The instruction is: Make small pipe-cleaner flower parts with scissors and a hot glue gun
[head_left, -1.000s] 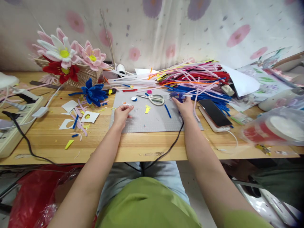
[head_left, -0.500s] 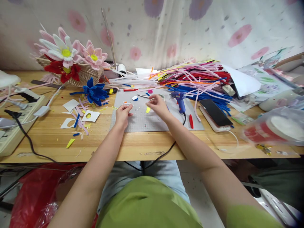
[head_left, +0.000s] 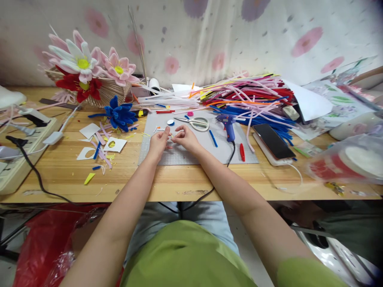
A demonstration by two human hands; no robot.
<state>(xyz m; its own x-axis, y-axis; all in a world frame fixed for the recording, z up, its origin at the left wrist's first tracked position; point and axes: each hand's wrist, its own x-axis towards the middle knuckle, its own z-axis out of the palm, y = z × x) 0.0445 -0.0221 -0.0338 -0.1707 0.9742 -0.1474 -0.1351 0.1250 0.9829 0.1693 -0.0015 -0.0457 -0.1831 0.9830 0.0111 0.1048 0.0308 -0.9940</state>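
Observation:
Over the grey cutting mat [head_left: 191, 158], my two hands are close together with fingertips nearly meeting. My left hand [head_left: 159, 144] is closed, thumb up, in a pinch. From the right, my right hand [head_left: 186, 140] pinches too, with a thin yellow strip [head_left: 171, 135] showing between the fingertips. The strip is tiny, and the fingers partly cover it. Just beyond the hands lie a small round white-and-blue disc [head_left: 170, 122] and scissors [head_left: 200, 124] with pale handles. A short blue piece of pipe cleaner [head_left: 213, 138] rests right of my right hand.
A blue glue gun [head_left: 228, 125] and a red marker-like object [head_left: 242, 152] lie at the mat's right. Pipe cleaners [head_left: 245, 93] are heaped behind. A phone [head_left: 273, 140] and a bagged cup [head_left: 344, 163] are at right. Fuzzy flowers [head_left: 82, 63], paper scraps [head_left: 89, 130] and a power strip [head_left: 28, 153] are at left.
My right hand has moved left to meet my left hand, uncovering the scissors' handles and the blue piece. The yellow scrap on the mat is out of sight where my right hand now is.

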